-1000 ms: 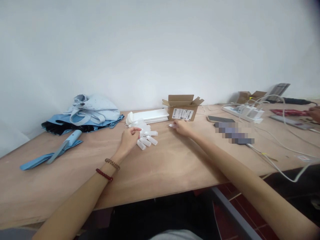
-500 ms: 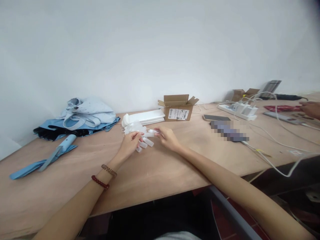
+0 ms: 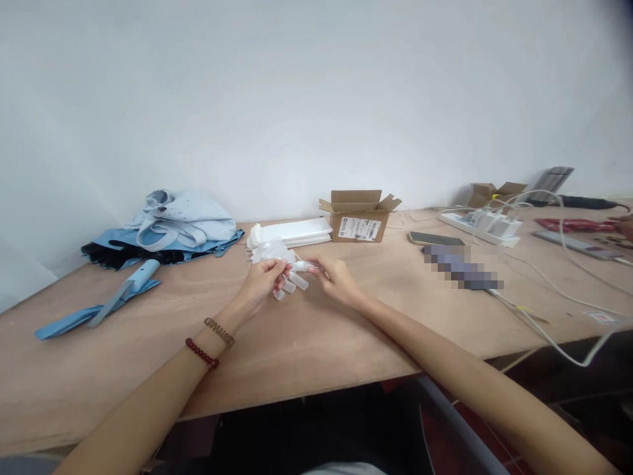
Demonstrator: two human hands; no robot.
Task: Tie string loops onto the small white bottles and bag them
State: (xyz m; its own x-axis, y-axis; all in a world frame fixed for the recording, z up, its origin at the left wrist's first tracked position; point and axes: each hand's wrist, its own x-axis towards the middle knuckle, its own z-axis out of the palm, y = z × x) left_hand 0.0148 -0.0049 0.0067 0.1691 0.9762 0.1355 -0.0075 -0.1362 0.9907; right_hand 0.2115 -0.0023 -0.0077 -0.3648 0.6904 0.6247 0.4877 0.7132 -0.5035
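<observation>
My left hand [image 3: 264, 277] is closed in a pinch at the near side of a pile of translucent white plastic pieces [image 3: 271, 251]. My right hand [image 3: 336, 278] pinches the right end of a small white tube [image 3: 300, 266], whose left end meets the fingertips of my left hand. Whether the left fingers grip this tube or another small piece cannot be made out. Below it, several short translucent tubes [image 3: 298, 281] fan out beside the left fingers, their upper ends hidden by that hand.
Behind the pile lie a flat white packet [image 3: 297, 229] and an open cardboard box [image 3: 359, 224]. Leftward are a blue umbrella [image 3: 143, 272] and a pale cloth bag [image 3: 185, 218]. Phones [image 3: 435, 238], a power strip [image 3: 482, 227] and looping cables occupy the right, near another person's hand [image 3: 626, 225].
The view has shifted, so the tabletop things appear farther right. The small tube between my hands has turned slightly. At the right edge, the other person's hand shows less.
</observation>
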